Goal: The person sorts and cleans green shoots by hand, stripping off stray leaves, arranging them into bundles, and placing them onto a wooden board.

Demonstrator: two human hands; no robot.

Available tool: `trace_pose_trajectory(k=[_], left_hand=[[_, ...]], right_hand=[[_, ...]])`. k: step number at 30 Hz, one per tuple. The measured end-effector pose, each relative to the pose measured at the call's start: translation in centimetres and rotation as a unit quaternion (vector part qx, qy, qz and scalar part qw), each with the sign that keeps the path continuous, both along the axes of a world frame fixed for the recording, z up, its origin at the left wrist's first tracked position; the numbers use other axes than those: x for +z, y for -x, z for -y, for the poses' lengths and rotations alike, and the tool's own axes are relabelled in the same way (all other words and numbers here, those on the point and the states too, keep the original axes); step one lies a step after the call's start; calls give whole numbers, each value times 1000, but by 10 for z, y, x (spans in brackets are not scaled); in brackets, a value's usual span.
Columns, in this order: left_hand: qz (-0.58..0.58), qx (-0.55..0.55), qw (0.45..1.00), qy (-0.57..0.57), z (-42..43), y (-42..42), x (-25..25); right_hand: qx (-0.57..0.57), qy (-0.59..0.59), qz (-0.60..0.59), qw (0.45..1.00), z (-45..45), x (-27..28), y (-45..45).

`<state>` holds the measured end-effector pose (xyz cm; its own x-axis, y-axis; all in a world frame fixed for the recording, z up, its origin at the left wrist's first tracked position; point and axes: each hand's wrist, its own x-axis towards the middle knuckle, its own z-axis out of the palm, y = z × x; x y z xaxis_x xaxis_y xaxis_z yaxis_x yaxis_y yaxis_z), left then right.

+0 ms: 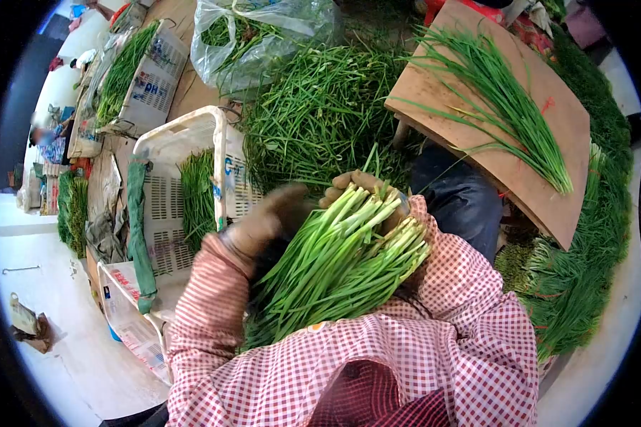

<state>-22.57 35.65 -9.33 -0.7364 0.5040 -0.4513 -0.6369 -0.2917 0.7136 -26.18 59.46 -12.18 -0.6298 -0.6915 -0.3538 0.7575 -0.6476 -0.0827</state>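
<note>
The right hand (360, 181) clasps a bundle of green stalks (327, 263) beside the white crate (165, 192), its blue lettering (229, 168) unreadable; I cannot tell whether the blurred left hand (267, 219), between them, grips anything.

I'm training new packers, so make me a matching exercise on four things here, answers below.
1. Held bundle
2. Clear bag
3. Green cloth
4. Brown board

A. Hanging along a white crate's edge
B. Flat, with a bunch of long stalks lying on it
C. In the right hand, pale ends showing
D. See-through, with greens inside

Pairs: 1-C, 2-D, 3-A, 4-B.
</note>
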Motion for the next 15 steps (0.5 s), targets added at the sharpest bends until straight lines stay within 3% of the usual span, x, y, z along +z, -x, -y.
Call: trace_pose_trajectory(k=[1,2,3,4,7,8,9,11,12,13,15], left_hand=[[-146,-178,965,128,-11,1,-2],[-111,-164,977,80,-20,-27,-23],[-34,-147,988,-23,-28,-44,-24],[51,-129,983,-119,-37,-62,-25],[29,-97,990,-93,-35,-78,-28],[29,-92,991,-94,-35,-81,-25],[52,-60,991,-109,-34,-85,-22],[72,-24,990,-123,-28,-92,-20],[67,-18,992,-110,-24,-96,-21],[61,-14,993,-98,-21,-98,-24],[38,-10,996,-81,-17,-99,-31]], right_hand=[[5,16,-37,999,2,-2,2],[11,31,-74,997,5,-5,5],[93,19,-124,988,1,-22,22],[83,-19,-170,982,1,-22,22],[88,-203,-275,936,-5,-26,50],[64,-296,-178,936,-3,13,51],[8,-345,-206,916,-2,15,64],[-93,-419,-172,887,-12,17,98],[-133,-457,-214,853,-21,10,116],[-133,-428,-244,860,-39,-13,135],[68,-352,-283,890,-59,-7,132]])
